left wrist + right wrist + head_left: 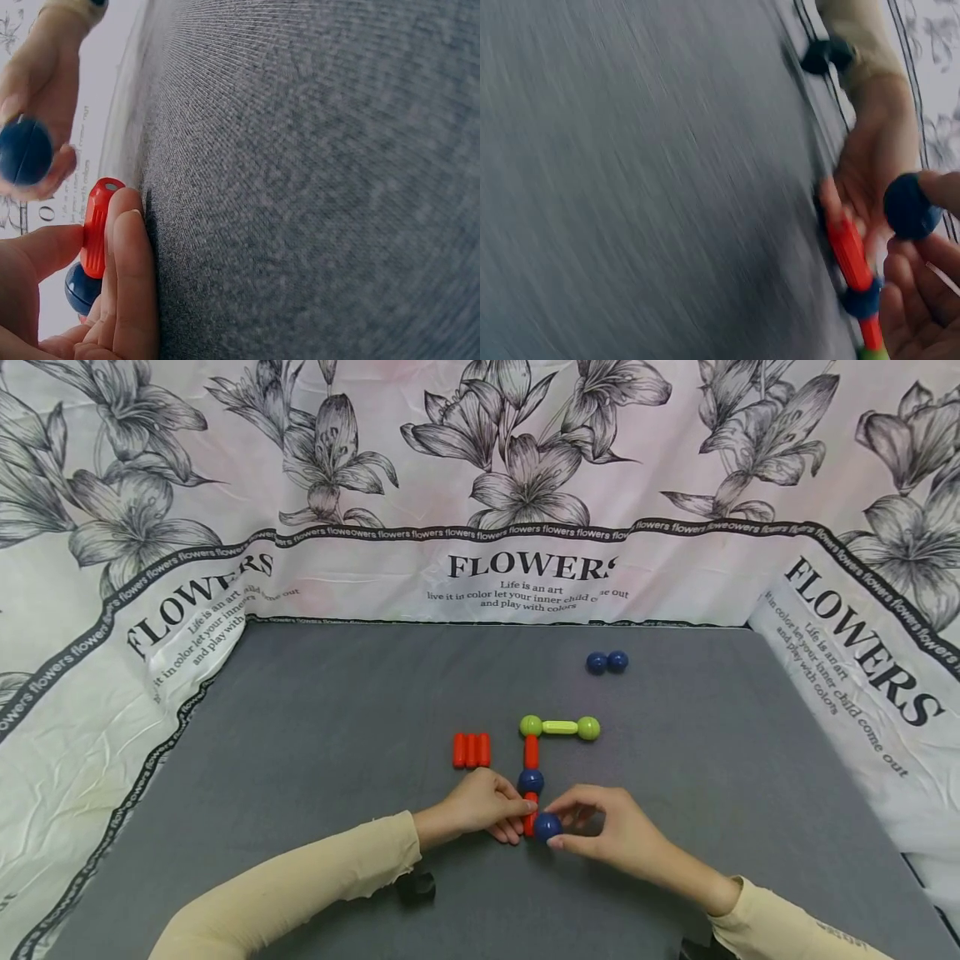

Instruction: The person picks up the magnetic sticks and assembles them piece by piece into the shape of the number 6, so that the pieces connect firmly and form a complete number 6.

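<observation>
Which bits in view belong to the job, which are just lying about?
In the job, apparently:
held blue ball, in right hand
lower red rod, pinched by left hand
middle blue ball
upper red rod
green rod between two green balls

Lying apart, perhaps spares:
three loose red rods
two far blue balls

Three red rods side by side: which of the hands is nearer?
Left. In the head view, the left hand is just below the three red rods; the right hand is farther off, below and to their right.
</observation>
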Motion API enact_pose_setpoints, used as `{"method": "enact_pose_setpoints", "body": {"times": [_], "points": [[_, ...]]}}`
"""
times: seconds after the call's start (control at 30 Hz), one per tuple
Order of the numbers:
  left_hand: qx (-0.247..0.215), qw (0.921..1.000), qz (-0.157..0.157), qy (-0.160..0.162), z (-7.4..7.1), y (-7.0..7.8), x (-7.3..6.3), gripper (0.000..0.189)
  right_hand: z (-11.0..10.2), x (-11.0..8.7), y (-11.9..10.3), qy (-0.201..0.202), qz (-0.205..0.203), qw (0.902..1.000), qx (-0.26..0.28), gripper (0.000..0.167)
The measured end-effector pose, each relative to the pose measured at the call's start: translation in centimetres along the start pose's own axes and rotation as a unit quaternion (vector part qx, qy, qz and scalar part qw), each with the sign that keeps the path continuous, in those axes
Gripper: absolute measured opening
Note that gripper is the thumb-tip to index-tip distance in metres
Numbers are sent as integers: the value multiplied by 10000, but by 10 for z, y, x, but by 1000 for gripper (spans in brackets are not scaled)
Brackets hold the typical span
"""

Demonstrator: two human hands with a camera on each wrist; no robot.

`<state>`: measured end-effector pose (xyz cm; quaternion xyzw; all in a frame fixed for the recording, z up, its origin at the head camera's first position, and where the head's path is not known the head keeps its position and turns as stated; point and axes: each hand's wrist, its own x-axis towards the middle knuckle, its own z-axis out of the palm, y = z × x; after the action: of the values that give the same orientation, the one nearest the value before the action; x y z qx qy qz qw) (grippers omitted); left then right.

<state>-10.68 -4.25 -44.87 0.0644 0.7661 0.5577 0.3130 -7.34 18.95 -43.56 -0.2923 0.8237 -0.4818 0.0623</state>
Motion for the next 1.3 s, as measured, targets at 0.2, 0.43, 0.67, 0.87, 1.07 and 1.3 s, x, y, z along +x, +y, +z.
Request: {"method": "enact_pose_setpoints", "body": {"times": [0.2, 0.43, 0.67, 0.87, 1.07, 1.3], "points": [[-5, 10000, 9, 4, -1, 1, -1, 23, 20, -12, -6, -244, 240, 9993, 118, 25], [24, 10000, 10, -3, -1, 1, -1, 24, 32, -14, -5, -210, 796, 9966, 63, 24], [1, 10000, 9, -17, -1, 1, -1, 23, 38, -12, -5, -51, 1289, 9916, -81, 24], [-30, 10000, 15, 11, -1, 0, 0, 23, 39, -10, -4, 26, 1378, 9904, -139, 25], [-76, 10000, 51, 20, 0, -3, 0, 24, 37, -8, -5, 58, 1394, 9902, -85, 26], [-149, 9998, 102, 34, 0, -4, 0, 23, 36, -6, -4, 60, 1389, 9903, -13, 27]]}}
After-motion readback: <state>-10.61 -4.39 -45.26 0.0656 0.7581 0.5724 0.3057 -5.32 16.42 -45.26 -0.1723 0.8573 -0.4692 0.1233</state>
